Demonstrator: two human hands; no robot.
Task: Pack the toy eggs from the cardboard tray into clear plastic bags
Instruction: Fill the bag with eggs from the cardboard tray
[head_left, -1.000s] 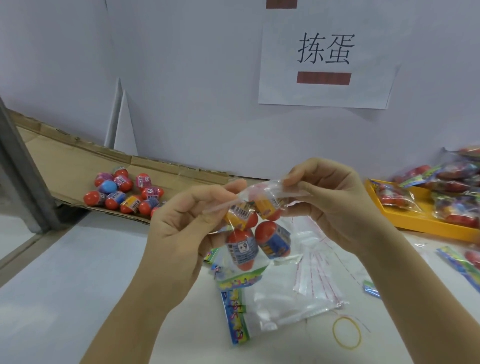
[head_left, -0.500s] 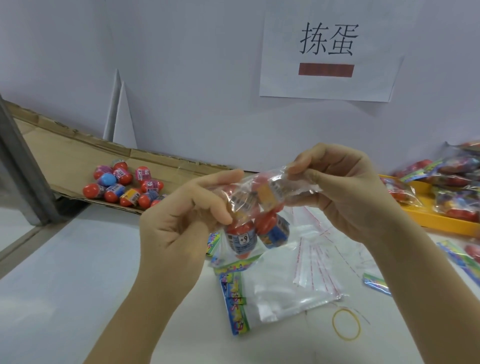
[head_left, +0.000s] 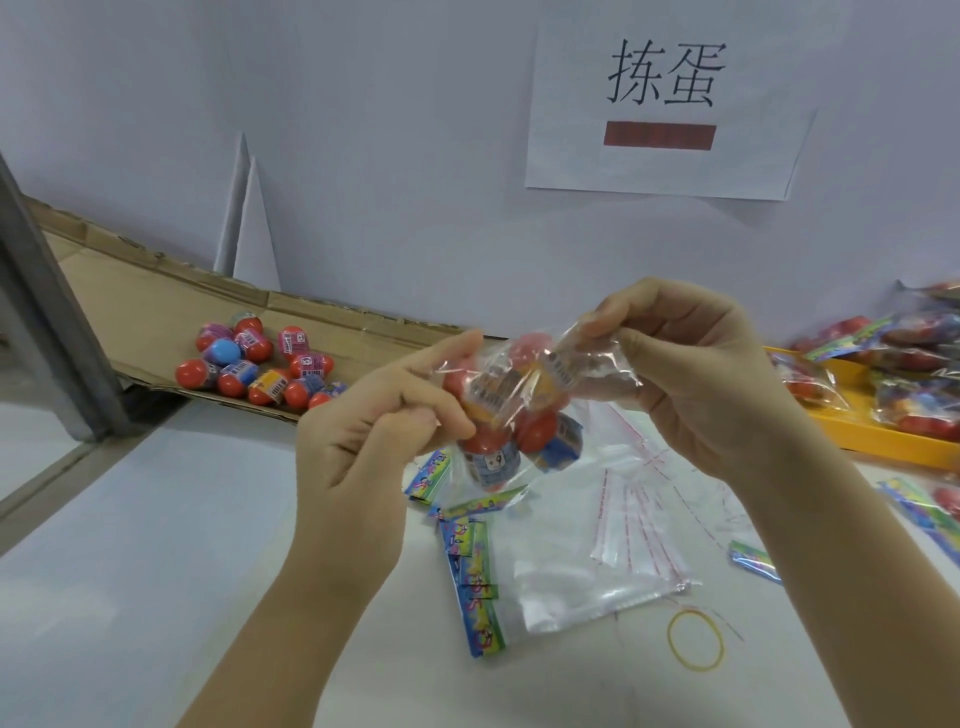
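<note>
White table top (head_left: 130, 571) lies under my arms. Close to me on it is a thin yellow rubber band (head_left: 695, 639). Just past that is a flat pile of empty clear plastic bags (head_left: 587, 577) with bright colourful strips at one end.

Above the pile I hold up a small clear plastic bag (head_left: 524, 379) with both hands. My left hand (head_left: 363, 441) has curled fingers and pinches the left side of the bag. My right hand (head_left: 691, 374) has curled fingers too and pinches the crinkly top. Red toy eggs with paper labels (head_left: 491, 457) sit bunched inside the bag, between my hands.

Further back on the left is a flat brown cardboard tray (head_left: 130, 296) with a heap of loose red and blue toy eggs (head_left: 254, 364) on it. Far on the right, a yellow plastic tray (head_left: 883, 441) holds filled bags (head_left: 914, 358). A white paper sign (head_left: 660, 104) hangs on the wall behind.
</note>
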